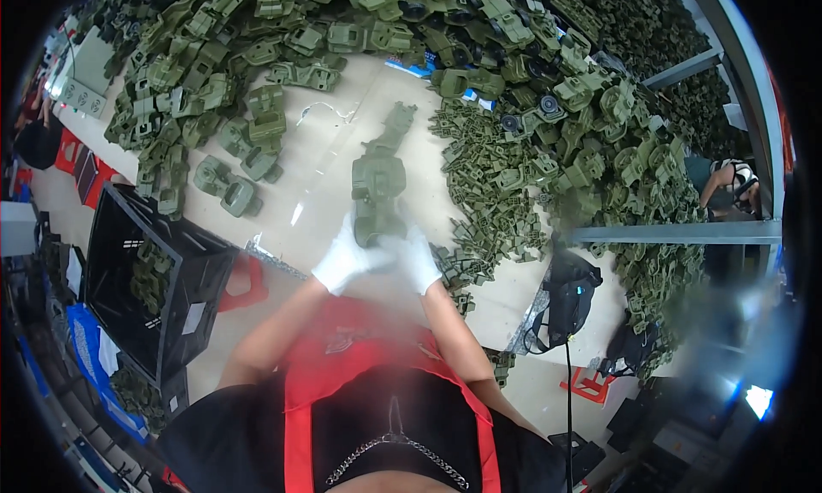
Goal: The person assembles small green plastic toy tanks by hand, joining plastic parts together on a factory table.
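Observation:
Both my hands wear white gloves and meet at the near side of the table. Between them is a green plastic toy vehicle body [378, 180], held by its near end. My left hand [344, 257] closes on its left side and my right hand [416, 255] on its right, with the fingers partly blurred. Just beyond the body lies a flat, narrow green plastic part [396, 126]; I cannot tell whether the two touch. Off to the left, a loose green vehicle body [227, 186] rests on the white table [330, 142].
Green vehicle bodies [300, 39] heap along the far and left sides. Small green parts [488, 176] pile up at right. A black crate [175, 270] stands tilted at left, a black bag [572, 292] at right by a metal bar [676, 233]. Another person [728, 189] is at far right.

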Available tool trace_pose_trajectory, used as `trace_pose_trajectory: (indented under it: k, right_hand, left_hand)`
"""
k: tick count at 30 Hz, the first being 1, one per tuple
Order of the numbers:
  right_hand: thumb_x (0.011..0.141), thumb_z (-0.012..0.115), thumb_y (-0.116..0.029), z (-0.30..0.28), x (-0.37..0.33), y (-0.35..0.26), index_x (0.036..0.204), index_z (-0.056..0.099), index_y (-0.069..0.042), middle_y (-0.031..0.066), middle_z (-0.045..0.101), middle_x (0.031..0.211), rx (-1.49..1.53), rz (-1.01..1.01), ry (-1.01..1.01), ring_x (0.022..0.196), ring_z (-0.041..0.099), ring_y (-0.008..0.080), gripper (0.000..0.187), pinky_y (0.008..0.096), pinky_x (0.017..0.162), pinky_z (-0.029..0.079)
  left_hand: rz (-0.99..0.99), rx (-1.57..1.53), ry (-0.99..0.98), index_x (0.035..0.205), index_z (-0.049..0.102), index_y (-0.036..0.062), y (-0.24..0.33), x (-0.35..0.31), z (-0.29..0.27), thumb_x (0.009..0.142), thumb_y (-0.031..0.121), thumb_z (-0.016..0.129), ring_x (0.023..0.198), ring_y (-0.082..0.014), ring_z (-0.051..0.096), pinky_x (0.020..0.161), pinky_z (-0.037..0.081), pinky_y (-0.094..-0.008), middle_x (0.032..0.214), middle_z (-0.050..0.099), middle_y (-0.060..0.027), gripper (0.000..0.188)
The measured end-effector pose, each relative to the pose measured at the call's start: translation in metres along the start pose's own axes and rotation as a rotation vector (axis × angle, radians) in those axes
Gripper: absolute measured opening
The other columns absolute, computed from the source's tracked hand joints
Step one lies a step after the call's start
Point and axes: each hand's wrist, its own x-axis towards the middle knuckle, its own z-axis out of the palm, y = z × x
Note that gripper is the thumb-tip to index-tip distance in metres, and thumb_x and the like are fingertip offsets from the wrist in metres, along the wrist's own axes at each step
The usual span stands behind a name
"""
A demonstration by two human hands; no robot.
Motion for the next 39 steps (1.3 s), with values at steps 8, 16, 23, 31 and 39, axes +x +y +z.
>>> trace_pose_trajectory:
  k: [8, 16, 23, 31, 39]
  right_hand:
    - [0.087, 0.063, -0.024, -0.034, 0.034, 0.027, 0.145, 0.029, 0.0, 0.0162, 0.055, 0.13, -0.524, 0.173, -0.171, 0.108, 0.059, 0.0278, 0.071, 0.0322, 0.095, 0.043]
    - [0.078, 0.069, -0.041, -0.085, 0.161, -0.025, 0.101, 0.064, -0.006, 0.0162, 0.068, 0.1, -1.333, -0.168, 0.758, 0.092, 0.064, 0.0365, 0.042, 0.0443, 0.079, 0.052]
    - [0.078, 0.058, -0.012, -0.092, 0.187, -0.004, 0.1, 0.061, -0.009, 0.0186, 0.066, 0.095, -1.573, -0.266, 0.55, 0.089, 0.065, 0.0357, 0.023, 0.0451, 0.076, 0.051]
    - [0.075, 0.066, -0.008, -0.067, 0.076, -0.037, 0.107, 0.061, -0.003, 0.0134, 0.065, 0.092, -0.557, -0.358, 0.261, 0.074, 0.063, 0.0225, 0.033, 0.0322, 0.074, 0.051]
    - [0.086, 0.06, -0.023, -0.103, 0.071, -0.027, 0.098, 0.07, -0.006, 0.0181, 0.068, 0.085, -0.783, -0.351, 0.691, 0.08, 0.064, 0.0363, 0.022, 0.038, 0.075, 0.051]
  left_hand:
    - [-0.316, -0.322, -0.22, 0.138, 0.038, 0.0099, -0.008, -0.002, -0.091, 0.071, 0.006, 0.071, 0.089, -0.0276, 0.064, 0.079, 0.054, -0.0418, 0.108, 0.06, -0.0138, 0.075]
    - [-0.217, -0.416, -0.506, 0.143, 0.028, 0.0032, -0.026, 0.016, -0.091, 0.075, 0.035, 0.076, 0.114, -0.0382, 0.056, 0.093, 0.051, -0.0497, 0.127, 0.052, -0.0194, 0.089]
    - [-0.234, -0.409, -0.233, 0.14, 0.035, 0.0049, 0.016, 0.039, -0.047, 0.082, 0.022, 0.069, 0.095, -0.0159, 0.059, 0.082, 0.05, -0.0295, 0.112, 0.058, -0.0069, 0.069]
    - [-0.06, -0.53, -0.171, 0.143, 0.032, 0.0085, 0.037, 0.021, -0.058, 0.079, 0.006, 0.063, 0.102, -0.017, 0.057, 0.083, 0.052, -0.0349, 0.122, 0.053, -0.0065, 0.072]
    - [-0.096, -0.359, -0.052, 0.125, 0.047, 0.0036, -0.022, 0.05, -0.032, 0.071, -0.006, 0.066, 0.085, -0.014, 0.059, 0.075, 0.051, -0.0279, 0.101, 0.061, -0.0049, 0.059]
